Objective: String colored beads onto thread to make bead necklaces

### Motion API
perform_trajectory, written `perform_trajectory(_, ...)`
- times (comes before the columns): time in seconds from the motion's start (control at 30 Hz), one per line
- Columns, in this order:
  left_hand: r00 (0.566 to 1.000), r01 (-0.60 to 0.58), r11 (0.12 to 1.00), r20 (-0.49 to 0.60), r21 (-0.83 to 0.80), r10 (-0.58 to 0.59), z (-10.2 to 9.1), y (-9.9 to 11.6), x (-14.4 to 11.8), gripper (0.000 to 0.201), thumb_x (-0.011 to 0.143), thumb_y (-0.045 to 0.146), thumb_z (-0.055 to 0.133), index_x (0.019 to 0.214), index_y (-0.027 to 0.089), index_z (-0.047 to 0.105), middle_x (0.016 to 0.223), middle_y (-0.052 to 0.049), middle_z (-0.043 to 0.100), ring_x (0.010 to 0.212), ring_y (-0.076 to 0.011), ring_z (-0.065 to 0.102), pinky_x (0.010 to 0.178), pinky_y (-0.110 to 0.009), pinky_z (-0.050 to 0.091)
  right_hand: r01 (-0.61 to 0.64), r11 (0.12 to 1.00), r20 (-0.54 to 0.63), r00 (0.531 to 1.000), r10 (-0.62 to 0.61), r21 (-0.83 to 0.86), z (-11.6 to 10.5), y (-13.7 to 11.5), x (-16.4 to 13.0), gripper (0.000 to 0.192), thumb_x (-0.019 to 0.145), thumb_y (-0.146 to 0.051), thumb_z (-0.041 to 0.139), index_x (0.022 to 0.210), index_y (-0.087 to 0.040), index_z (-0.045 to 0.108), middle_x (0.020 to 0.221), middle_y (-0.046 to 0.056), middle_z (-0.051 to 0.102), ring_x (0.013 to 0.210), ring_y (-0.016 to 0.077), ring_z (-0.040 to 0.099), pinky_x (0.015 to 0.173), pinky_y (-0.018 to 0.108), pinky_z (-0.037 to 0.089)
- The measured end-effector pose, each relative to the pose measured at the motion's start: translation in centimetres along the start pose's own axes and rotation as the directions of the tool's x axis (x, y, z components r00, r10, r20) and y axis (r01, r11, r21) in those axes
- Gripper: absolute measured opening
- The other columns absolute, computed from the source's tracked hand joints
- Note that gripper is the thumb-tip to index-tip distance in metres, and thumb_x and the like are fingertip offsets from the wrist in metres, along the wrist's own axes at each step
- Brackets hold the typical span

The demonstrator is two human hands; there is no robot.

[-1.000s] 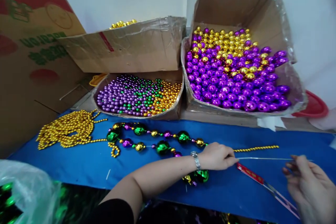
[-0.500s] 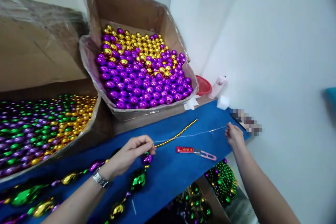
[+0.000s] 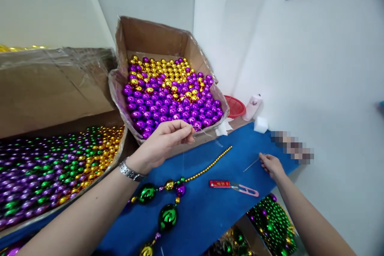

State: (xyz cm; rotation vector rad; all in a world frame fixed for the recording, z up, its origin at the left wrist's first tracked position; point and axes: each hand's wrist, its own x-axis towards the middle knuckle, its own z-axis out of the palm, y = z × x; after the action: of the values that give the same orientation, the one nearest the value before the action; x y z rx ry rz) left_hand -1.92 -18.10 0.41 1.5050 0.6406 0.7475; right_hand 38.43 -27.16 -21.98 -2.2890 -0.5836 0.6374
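Note:
My left hand [image 3: 177, 136], with a metal watch [image 3: 131, 170] on its wrist, is raised over the table and pinches a clear thread [image 3: 204, 131]. A loose end curls out to the right, and a faint line drops toward the beads. My right hand [image 3: 270, 165] is closed on a thin needle [image 3: 251, 165] that points down to the left. Below my left hand lies a bead garland [image 3: 168, 218] with big green, purple and gold beads. A string of small gold beads [image 3: 210, 164] runs from it to the upper right. Thread snips [image 3: 234, 188] with red and pink handles lie between my hands.
Behind stands a carton [image 3: 222, 119] of purple and gold balls; left, a carton [image 3: 54, 88] of smaller mixed beads. A red basin [image 3: 235, 107], pink bottle [image 3: 252, 107] and white block [image 3: 261, 124] sit at the blue table's [image 3: 201, 216] back. Green beads [image 3: 273, 222] lie below its front edge.
The thread was stretched between both hands; now it hangs loose from my left hand, which has risen. A needle shows in my right hand. The view has tilted up.

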Motion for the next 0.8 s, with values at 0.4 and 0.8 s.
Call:
perform_trajectory(0.4, 0.981, 0.075, 0.989, -0.166, -0.128, -0.096, 1.1, -0.1, -0.1, 0.019, 0.078, 0.031, 0.066, 0.072, 0.015, 0.057, 0.05, 0.008, 0.031, 0.043, -0.0038, 0.023, 0.038, -0.016, 0.019, 0.642, 0.65, 0.296, 0.766, -0.571, -0.406, 4.2, -6.4, -1.0, 0.029, 0.091, -0.031, 0.053, 0.116, -0.018, 0.054, 0.118, 0.007, 0.056, 0.098, 0.0184, 0.058, 0.083, 0.039, 0.05)
perform_trajectory(0.8, 0.954, 0.073, 0.979, -0.274, -0.192, -0.125, 0.9, -0.5, -2.2, 0.018, 0.073, 0.028, 0.069, 0.072, 0.013, 0.059, 0.066, 0.003, 0.05, 0.053, -0.0049, 0.038, 0.048, -0.017, 0.034, 0.824, 0.446, 0.415, 0.563, -0.715, -0.35, 4.1, -9.9, -4.6, 0.029, 0.091, -0.032, 0.053, 0.115, -0.015, 0.054, 0.111, 0.007, 0.058, 0.091, 0.0168, 0.061, 0.078, 0.037, 0.052)
